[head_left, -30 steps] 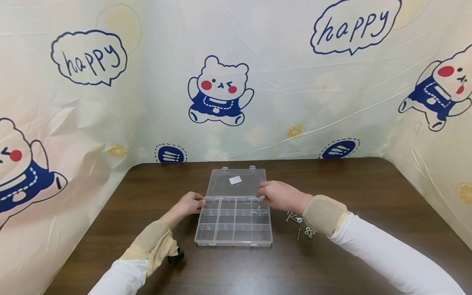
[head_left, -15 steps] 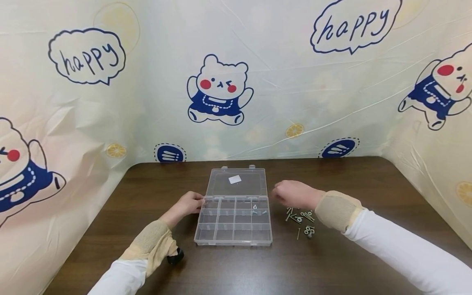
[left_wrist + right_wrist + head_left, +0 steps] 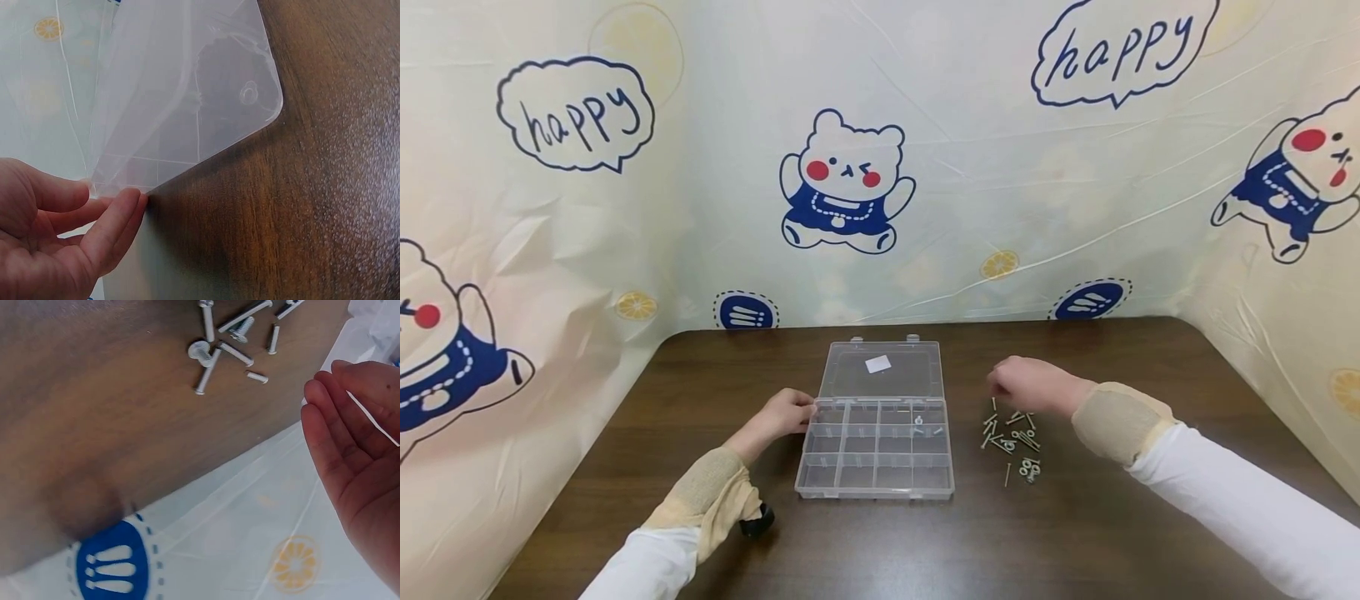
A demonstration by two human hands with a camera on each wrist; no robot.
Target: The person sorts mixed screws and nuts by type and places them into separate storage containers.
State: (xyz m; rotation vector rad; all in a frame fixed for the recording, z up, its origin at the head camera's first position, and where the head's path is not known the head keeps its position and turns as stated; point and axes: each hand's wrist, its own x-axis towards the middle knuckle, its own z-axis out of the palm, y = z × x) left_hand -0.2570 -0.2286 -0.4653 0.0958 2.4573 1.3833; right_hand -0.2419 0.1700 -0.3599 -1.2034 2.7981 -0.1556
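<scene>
A clear plastic compartment box lies on the table with its lid folded back. Thumb and fingers of my left hand pinch the box's back left corner, as the left wrist view also shows. Small screws sit in the right-hand column of compartments, toward the back. My right hand is over the table to the right of the box, just behind a loose pile of screws. Its fingers are gently bent, and nothing shows between them in the right wrist view.
Several nuts lie in front of the screw pile, and a lone screw is beside them. A white label is on the lid. A printed curtain hangs behind the brown table.
My right hand has moved from over the box's back right corner rightward to the screw pile, uncovering screws in the right-hand column. The left hand stays at the box corner.
</scene>
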